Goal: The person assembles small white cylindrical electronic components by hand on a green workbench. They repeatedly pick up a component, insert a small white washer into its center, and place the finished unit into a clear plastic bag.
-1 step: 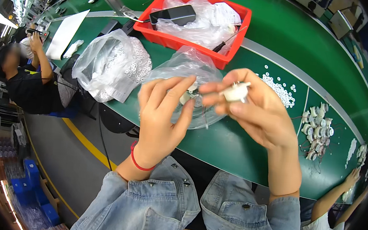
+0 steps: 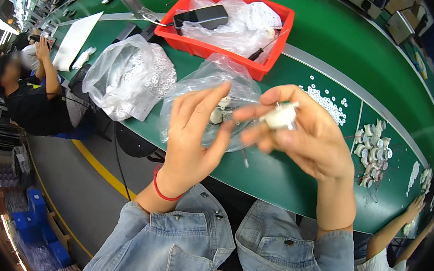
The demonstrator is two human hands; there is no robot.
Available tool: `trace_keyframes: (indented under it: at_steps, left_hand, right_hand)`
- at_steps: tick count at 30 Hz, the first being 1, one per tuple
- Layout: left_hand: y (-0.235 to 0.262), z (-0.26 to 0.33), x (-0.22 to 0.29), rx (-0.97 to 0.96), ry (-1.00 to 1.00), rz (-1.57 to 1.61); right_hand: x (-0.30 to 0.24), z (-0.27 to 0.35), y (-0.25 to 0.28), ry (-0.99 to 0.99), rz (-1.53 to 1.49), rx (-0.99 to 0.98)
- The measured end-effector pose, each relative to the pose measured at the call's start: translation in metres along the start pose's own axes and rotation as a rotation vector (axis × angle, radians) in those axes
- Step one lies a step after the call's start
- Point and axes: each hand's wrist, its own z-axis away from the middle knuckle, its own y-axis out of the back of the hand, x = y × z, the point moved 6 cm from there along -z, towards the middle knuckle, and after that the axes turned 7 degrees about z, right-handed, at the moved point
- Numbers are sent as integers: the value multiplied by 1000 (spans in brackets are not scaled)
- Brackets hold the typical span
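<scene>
My right hand (image 2: 313,139) is closed round a small cream-coloured part (image 2: 280,116), which looks like a little motor with a short stub. Motion blurs the part and the fingertips. Facing it, my left hand (image 2: 191,128) has its fingers apart and nothing visible between thumb and forefinger. Behind both hands lies a clear plastic bag (image 2: 223,68), and a few pale parts (image 2: 217,116) show in the gap between the hands. A thin wire with a light tip (image 2: 246,163) hangs below them; which part it belongs to I cannot tell.
A red bin (image 2: 214,51) with bags, a black adapter and a screwdriver stands behind. Left is a bag of white rings (image 2: 128,80); loose white rings (image 2: 329,105) and a pile of wired small motors (image 2: 372,153) lie right. Co-workers sit at both sides.
The cream part has turned slightly in my right hand. My left thumb and forefinger have moved a little; the hanging wire has swung slightly.
</scene>
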Motion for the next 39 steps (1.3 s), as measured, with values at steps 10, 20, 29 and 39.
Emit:
trace_keyframes:
  at_steps: [10,20,29,39]
  left_hand:
    - [-101,18,18,-556,562,1379]
    - [-144,33,32,-1096,419,921]
    - [-187,58,34,-1176,171,796]
    - [-190,44,19,-957,233,973]
  right_hand:
    - [6,69,44,-10,125,67]
    - [32,105,88,12,371,370]
    - [62,146,105,33,-19,663]
    - [63,143,127,12,142,866]
